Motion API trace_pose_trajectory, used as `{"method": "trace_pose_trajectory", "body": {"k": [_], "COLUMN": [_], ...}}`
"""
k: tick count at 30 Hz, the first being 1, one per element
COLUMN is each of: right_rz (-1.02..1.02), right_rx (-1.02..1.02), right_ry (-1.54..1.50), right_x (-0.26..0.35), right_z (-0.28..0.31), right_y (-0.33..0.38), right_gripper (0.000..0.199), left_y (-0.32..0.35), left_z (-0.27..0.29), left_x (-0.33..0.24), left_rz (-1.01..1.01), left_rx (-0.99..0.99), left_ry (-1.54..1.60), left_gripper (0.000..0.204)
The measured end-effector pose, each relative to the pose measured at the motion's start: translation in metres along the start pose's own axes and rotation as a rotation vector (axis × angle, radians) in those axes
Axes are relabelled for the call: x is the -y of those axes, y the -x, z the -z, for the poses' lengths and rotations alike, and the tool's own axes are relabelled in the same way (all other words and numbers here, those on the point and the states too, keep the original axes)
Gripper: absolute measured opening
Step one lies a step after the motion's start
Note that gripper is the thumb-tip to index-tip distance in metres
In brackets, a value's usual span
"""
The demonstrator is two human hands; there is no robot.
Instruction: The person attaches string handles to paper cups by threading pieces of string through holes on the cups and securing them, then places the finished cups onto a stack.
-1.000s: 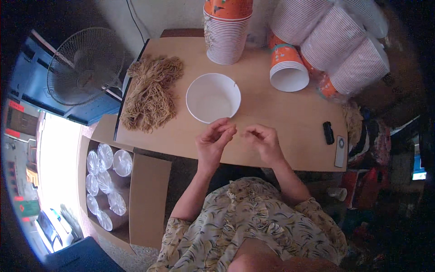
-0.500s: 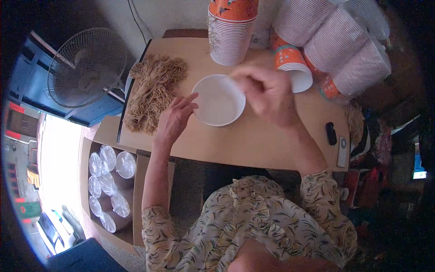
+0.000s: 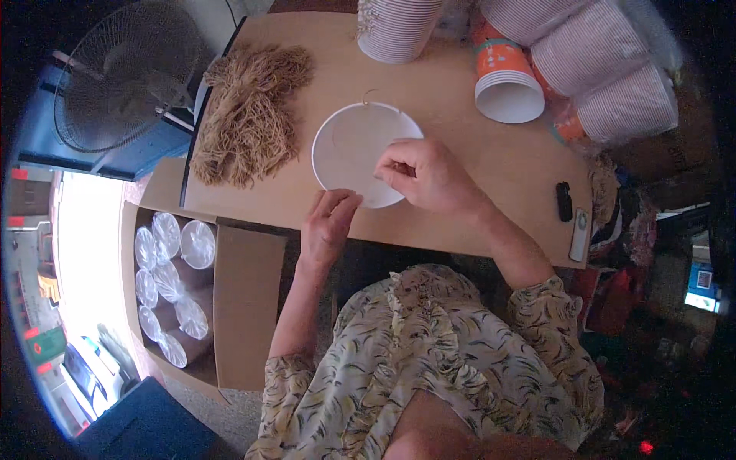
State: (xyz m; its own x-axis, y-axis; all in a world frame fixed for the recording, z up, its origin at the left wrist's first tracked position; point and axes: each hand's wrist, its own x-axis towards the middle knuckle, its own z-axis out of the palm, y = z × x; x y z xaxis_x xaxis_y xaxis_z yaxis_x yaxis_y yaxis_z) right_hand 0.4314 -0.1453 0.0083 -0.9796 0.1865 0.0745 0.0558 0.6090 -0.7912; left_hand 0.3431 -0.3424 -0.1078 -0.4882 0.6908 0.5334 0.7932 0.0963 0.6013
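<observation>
A round white paper tub (image 3: pixel 349 146) lies on the table with its wide opening toward me. My left hand (image 3: pixel 330 224) is at its near left rim, fingers pressed together; whatever they hold is hidden. Over the right side of the tub, my right hand (image 3: pixel 429 172) is closed in a pinch, and anything in its fingertips is too small to make out. A thin tan strand (image 3: pixel 372 93) curls at the tub's far rim. Left of the tub lies a heap of brown twine strands (image 3: pixel 253 115).
Nested white tubs (image 3: pixel 399 31) stand at the back. An orange-sided tub stack (image 3: pixel 512 96) lies to the right, beside plastic-wrapped stacks (image 3: pixel 594 50). A black object (image 3: pixel 564 201) lies near the right edge. An open carton (image 3: pixel 249 268) with wrapped tubs stands left, below a fan (image 3: pixel 126 77).
My right hand has come nearer and left, over the tub. My left hand has drawn back to the near rim, its fingers now together. The view has shifted.
</observation>
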Motion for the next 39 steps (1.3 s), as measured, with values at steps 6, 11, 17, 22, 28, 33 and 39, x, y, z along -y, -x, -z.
{"method": "trace_pose_trajectory", "body": {"k": [6, 11, 17, 22, 28, 33, 39], "right_rz": [-0.121, -0.116, -0.107, -0.047, -0.016, 0.093, 0.235], "right_rx": [0.026, 0.077, 0.125, 0.152, 0.201, 0.236, 0.204], "right_ry": [0.046, 0.158, 0.222, 0.363, 0.394, 0.395, 0.424], "right_x": [-0.025, -0.027, -0.035, -0.033, -0.034, -0.036, -0.035], "right_z": [-0.026, -0.027, -0.027, -0.024, -0.022, -0.02, -0.019], "right_y": [0.019, 0.021, 0.019, 0.016, 0.016, 0.016, 0.016], "right_gripper": [0.014, 0.01, 0.013, 0.015, 0.014, 0.013, 0.008], "left_y": [0.01, 0.013, 0.011, 0.011, 0.01, 0.012, 0.013], "left_z": [-0.008, -0.013, -0.013, -0.014, -0.012, -0.014, -0.016], "left_x": [-0.01, -0.013, -0.022, -0.023, -0.028, -0.027, -0.023], "left_rz": [0.058, 0.037, 0.054, 0.055, 0.066, 0.089, 0.085], "left_rx": [-0.017, -0.03, -0.024, -0.021, -0.016, -0.027, -0.084], "left_ry": [-0.015, -0.031, -0.027, -0.017, -0.022, 0.002, 0.025], "left_gripper": [0.026, 0.026, 0.028, 0.029, 0.027, 0.025, 0.026]}}
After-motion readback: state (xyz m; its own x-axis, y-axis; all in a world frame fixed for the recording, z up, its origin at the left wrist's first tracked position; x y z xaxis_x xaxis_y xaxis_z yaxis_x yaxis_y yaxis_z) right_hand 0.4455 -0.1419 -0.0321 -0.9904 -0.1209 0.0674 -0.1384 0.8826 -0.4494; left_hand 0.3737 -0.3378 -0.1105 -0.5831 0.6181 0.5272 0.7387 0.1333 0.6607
